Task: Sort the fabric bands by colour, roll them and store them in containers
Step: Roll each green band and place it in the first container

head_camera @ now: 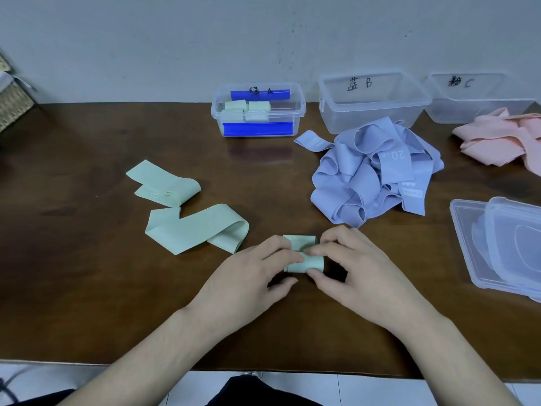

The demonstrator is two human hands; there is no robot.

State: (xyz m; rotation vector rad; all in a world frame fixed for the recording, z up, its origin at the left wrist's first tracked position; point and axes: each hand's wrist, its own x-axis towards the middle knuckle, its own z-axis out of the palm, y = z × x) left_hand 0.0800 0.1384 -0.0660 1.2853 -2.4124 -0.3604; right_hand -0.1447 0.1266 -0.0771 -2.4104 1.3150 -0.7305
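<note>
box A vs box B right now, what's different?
Box A holds rolled green bands; box B holds nothing, and the blue bands lie piled on the table in front of it. Box A has blue clip handles on it; box B shows none. Box A looks smaller than box B. Both are clear plastic, lidless, hand-labelled, standing by the wall.

Pale green bands lie left on the dark brown tabletop; the lavender-blue heap sits right, with pink bands far right.
</note>
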